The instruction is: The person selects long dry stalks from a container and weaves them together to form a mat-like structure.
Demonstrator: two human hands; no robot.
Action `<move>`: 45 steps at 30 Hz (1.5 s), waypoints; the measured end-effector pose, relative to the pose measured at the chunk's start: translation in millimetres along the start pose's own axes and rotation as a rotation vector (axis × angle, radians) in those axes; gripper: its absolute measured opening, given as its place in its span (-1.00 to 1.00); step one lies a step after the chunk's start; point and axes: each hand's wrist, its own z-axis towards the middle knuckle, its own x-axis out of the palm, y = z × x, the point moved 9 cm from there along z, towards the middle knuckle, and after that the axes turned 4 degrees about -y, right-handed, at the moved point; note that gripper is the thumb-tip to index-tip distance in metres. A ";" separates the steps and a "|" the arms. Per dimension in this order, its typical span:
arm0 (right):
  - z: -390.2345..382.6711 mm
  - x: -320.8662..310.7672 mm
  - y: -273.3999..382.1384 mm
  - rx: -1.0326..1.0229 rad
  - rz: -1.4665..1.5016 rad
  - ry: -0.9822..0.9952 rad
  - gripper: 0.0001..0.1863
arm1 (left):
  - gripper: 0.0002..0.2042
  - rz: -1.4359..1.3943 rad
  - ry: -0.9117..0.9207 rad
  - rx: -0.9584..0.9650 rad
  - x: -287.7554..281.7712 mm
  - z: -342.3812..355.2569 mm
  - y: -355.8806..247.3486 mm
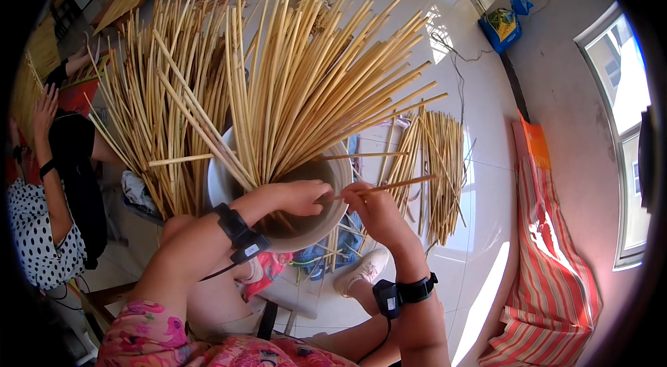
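Observation:
Low over a white bucket [214, 183], my left hand [303, 197] is closed, its fingertips at the near end of a thin brown plant stalk [403, 184]. My right hand [375, 213] pinches that same stalk by the bucket's right rim, and its far end sticks out to the right. A thick bundle of straw-coloured stalks [306, 89] stands fanned out in the bucket, leaning away from me. One loose stalk [365, 156] lies across the rim just beyond my hands. The bucket's inside is dim, so what lies at its bottom is hard to make out.
Another large bundle of stalks [160, 89] stands left of the bucket. More stalks [441, 165] lie on the tiled floor at right. A striped red cloth [549, 276] hangs along the wall, below a window [622, 124]. Another person [45, 228] sits at far left.

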 end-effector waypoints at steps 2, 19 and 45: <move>2.2 -21.2 -9.8 0.143 0.074 -0.094 -0.81 | -0.73 -0.192 -0.085 0.051 -18.2 0.2 -33.9; -17.7 -83.6 17.8 -0.025 0.048 -0.780 -0.67 | -0.81 -0.139 -0.489 0.204 -54.9 -12.8 -72.9; -84.9 -194.4 -92.9 0.275 0.573 -1.234 -0.63 | -0.77 -0.582 0.018 -0.052 -38.9 -16.3 -37.6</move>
